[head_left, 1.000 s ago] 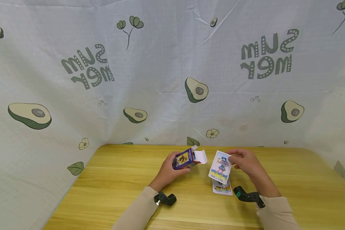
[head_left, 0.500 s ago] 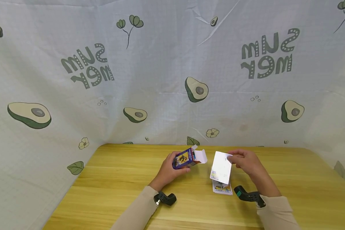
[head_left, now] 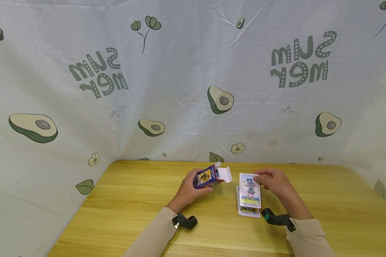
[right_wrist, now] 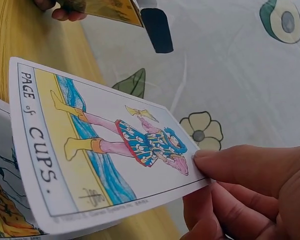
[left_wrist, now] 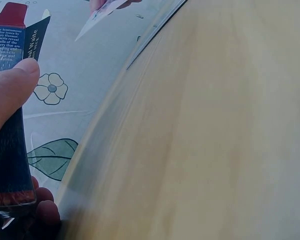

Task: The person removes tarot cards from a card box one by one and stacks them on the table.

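My right hand pinches one tarot card near its upper right corner. In the right wrist view the card reads "PAGE of CUPS", with thumb on its face and fingers beneath. Below it, a small pile of tarot cards lies face up on the table, mostly covered by the held card. Left of that, my left hand grips a purple card box tilted, its white end flap hanging out toward the right. In the left wrist view the thumb presses along the box's narrow side.
A wooden table spreads under both hands. Behind and beside it hangs a pale cloth printed with avocados, leaves and lettering. Black camera mounts sit on both wrists.
The held card has tipped, flashing white with glare half a second ago, then come more upright and slightly lower over the pile. The left hand and box have stayed still.
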The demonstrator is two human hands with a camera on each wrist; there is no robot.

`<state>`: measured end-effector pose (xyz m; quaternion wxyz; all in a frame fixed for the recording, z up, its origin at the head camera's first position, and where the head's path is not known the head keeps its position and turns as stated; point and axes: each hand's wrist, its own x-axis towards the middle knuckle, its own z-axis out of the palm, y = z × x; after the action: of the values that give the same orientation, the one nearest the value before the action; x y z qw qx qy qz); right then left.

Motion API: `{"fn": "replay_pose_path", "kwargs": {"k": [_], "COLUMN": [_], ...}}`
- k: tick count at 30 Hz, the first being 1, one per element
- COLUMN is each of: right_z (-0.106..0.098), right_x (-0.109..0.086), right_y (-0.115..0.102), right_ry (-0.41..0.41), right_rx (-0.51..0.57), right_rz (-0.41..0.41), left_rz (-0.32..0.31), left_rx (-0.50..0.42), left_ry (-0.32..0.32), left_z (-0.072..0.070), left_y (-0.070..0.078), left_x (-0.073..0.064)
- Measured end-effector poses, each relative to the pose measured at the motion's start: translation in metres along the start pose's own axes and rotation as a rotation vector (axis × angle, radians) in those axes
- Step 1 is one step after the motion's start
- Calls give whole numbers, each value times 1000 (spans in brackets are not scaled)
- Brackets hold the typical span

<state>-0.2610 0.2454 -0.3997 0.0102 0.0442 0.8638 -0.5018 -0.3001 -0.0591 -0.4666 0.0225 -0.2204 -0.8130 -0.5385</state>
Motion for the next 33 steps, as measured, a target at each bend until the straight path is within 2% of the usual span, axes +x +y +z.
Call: {"fn": "replay_pose_path", "kwargs": {"k": [6, 7, 11, 19, 25, 33], "right_z": [1, 1, 2, 3, 6, 7], "right_x": [1, 1, 2, 5, 7, 6], "right_y": [6, 6, 8, 15, 17, 16], "right_ry": [-12, -15, -39, -79, -58, -42], "right_rx": [2, 3, 10, -2, -21, -41], "right_rz": [2, 5, 6, 8, 38, 38], "left_rz": [-3, -1, 4, 16, 6, 0], "left_rx": [5, 4, 9, -3, 5, 13], "left_ry": [-7, -10, -8, -6, -9, -8], "left_z": [0, -1, -2, -2, -2, -1], "left_y": [1, 7, 11, 4, 3, 3], "left_x": [0, -2, -3, -2, -1, -1]}}
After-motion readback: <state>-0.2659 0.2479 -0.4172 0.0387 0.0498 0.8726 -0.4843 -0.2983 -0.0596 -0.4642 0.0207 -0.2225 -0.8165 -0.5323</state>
